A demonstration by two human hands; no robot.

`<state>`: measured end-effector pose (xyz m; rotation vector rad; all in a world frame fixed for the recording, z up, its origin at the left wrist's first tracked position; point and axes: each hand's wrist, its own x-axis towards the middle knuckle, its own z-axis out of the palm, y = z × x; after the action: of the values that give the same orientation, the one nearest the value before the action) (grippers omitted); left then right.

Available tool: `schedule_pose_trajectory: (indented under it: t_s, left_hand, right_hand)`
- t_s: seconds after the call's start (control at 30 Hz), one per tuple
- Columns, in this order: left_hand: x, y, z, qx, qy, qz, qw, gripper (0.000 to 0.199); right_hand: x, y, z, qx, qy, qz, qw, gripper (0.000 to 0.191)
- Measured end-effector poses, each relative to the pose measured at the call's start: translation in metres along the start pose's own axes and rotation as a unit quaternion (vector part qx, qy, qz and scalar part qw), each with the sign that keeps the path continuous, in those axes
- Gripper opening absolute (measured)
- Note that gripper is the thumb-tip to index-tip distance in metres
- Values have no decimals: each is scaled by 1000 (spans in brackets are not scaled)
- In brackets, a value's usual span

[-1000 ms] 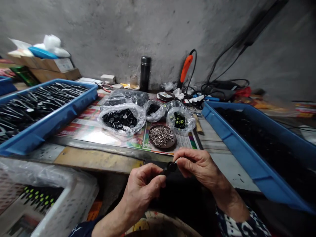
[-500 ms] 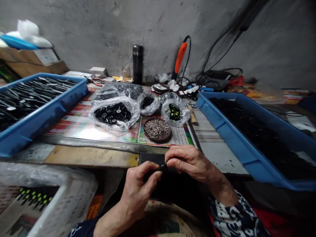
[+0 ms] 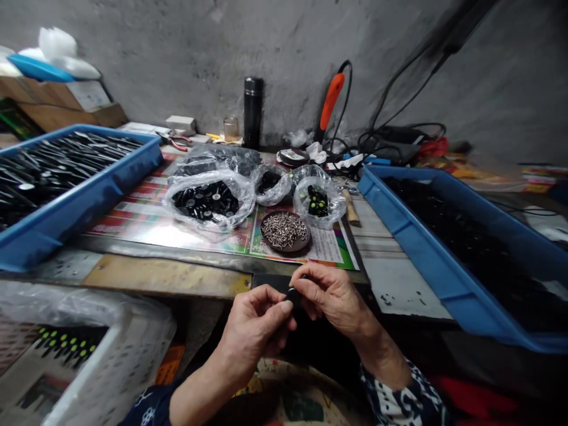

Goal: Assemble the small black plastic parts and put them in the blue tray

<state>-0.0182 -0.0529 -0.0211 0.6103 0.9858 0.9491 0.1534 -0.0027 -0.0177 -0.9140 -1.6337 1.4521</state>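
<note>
We list one small black part (image 3: 293, 294), pinched narrowly between the fingertips of our left hand (image 3: 252, 334) and right hand (image 3: 331, 299). Beyond them we count a dish of screws (image 3: 284, 231) and a plastic bag of black parts (image 3: 206, 201).

The left hand (image 3: 255, 331) was held low in front of the body, its back turned upward and its fingers (image 3: 266, 302) curled inward. The right hand (image 3: 331, 302) was positioned slightly higher, with its fingers (image 3: 310, 283) bent downward toward the left hand. Both hands were closed in a pinching grip, and their fingertips were brought close together at the midline. The left forearm (image 3: 204, 384) was angled upward from the lower left, and the right forearm (image 3: 377, 349) inward from the lower right. A dark sleeve (image 3: 151, 408) was observed on the left arm and a dark-and-white patterned sleeve (image 3: 399, 396) on the right.
</note>
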Motion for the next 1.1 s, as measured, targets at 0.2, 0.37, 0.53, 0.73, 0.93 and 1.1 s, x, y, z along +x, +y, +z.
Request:
schedule_pose_trajectory:
  t_s: [0.2,0.37,0.53,0.73,0.93,1.1]
  left_hand:
    - [4,-3,1,-13,-1,3,1000,48]
    - [10,1,0,-32,-21,16,999,44]
    - [14,8,-4,-19,-4,50,999,44]
    - [14,14,-14,-6,17,77,997,44]
    - [15,23,-21,-7,36,104,994,42]
    - [17,27,-24,-8,39,100,994,43]
  right_hand:
    - [-1,8,2,10,-2,15,1000,25]
    - [3,6,5,11,34,2,999,32]
    - [12,1,-9,-74,58,-38,995,31]
    - [36,11,-25,-429,140,-199,870,19]
    - [48,22,-23,-555,118,-168,806,21]
    - [50,24,-21,-583,114,-154,790,25]
